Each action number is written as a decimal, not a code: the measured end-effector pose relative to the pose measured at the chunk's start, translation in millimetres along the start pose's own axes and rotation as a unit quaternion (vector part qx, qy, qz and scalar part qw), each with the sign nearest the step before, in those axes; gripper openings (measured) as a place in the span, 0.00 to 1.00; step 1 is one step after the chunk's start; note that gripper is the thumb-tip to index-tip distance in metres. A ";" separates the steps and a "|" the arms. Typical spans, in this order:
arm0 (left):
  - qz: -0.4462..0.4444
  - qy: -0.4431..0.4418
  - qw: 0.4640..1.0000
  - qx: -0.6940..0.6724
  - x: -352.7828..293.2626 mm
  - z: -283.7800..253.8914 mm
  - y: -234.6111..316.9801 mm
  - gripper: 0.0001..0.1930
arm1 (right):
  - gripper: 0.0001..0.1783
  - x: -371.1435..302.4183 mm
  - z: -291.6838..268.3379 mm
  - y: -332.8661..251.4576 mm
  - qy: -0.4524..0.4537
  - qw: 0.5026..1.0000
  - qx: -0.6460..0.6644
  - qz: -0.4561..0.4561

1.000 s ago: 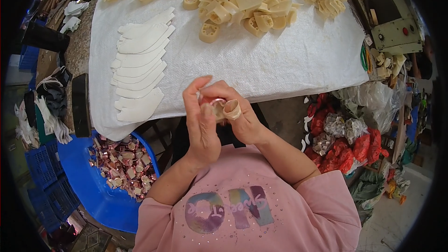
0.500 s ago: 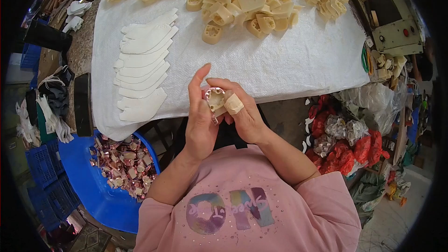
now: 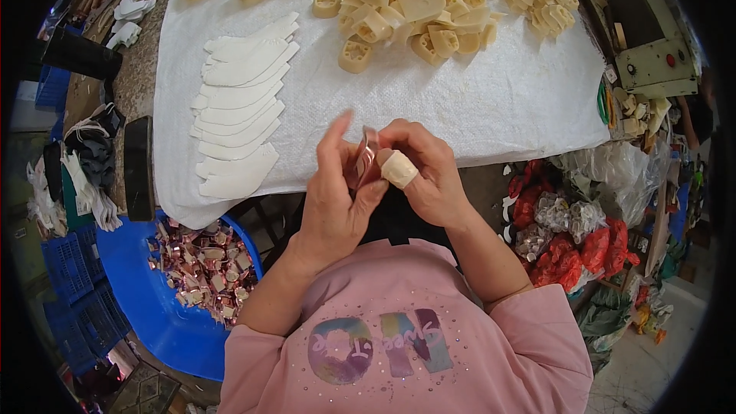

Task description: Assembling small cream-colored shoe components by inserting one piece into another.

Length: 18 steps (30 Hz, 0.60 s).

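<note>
My left hand (image 3: 333, 195) holds a shiny pink, mirror-like shoe heel (image 3: 366, 158), turned edge-on in front of my chest. Its thumb presses the near end, and the raised index finger is smeared by motion. Against the other side my right hand (image 3: 429, 172) is closed, its fingers bent around toward the heel. A cream tape wrap (image 3: 399, 169) covers the right thumb. Beyond the hands, a heap of cream plastic shoe heels (image 3: 422, 8) lies on the white woven sheet (image 3: 383, 96). White curved shoe-shaped pieces (image 3: 238, 115) overlap in a row at its left.
At lower left, a blue basin (image 3: 126, 284) holds many pink shiny heels (image 3: 211, 264). Blue crates (image 3: 73, 268) stand beside it. Red and clear plastic bags (image 3: 563, 249) pile up on the right. A pale machine box (image 3: 652, 65) stands at far right.
The pink heel has turned from showing its hollow cream face to edge-on. My right hand has shifted slightly right, and its fingers have curled more.
</note>
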State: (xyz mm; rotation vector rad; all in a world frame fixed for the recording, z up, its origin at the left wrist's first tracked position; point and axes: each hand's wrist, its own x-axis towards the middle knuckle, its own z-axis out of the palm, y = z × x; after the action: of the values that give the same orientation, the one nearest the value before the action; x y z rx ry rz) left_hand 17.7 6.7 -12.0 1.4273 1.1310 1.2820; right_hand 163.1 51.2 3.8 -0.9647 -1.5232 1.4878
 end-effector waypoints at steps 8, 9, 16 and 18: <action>-0.013 -0.018 0.997 0.079 3.9 -14.0 13.5 0.25 | 0.10 15.0 -13.9 4.3 -0.066 0.973 0.161 0.155; -0.013 -0.020 0.997 0.079 3.9 -13.9 15.6 0.25 | 0.10 15.7 -15.7 5.4 -0.064 0.973 0.160 0.155; 0.019 0.011 0.989 0.146 3.7 -4.1 15.7 0.24 | 0.09 10.9 -18.0 11.4 -0.081 0.992 -0.091 -0.035; 0.023 0.019 0.984 0.173 4.5 -3.6 10.9 0.23 | 0.08 8.2 -11.0 11.1 -0.055 0.982 -0.168 -0.063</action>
State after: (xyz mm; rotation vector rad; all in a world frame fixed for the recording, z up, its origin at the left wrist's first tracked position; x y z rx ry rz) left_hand 15.1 9.2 -0.2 1.6948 1.4058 1.1866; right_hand 169.8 63.4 -7.1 -0.9683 -1.9219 1.2352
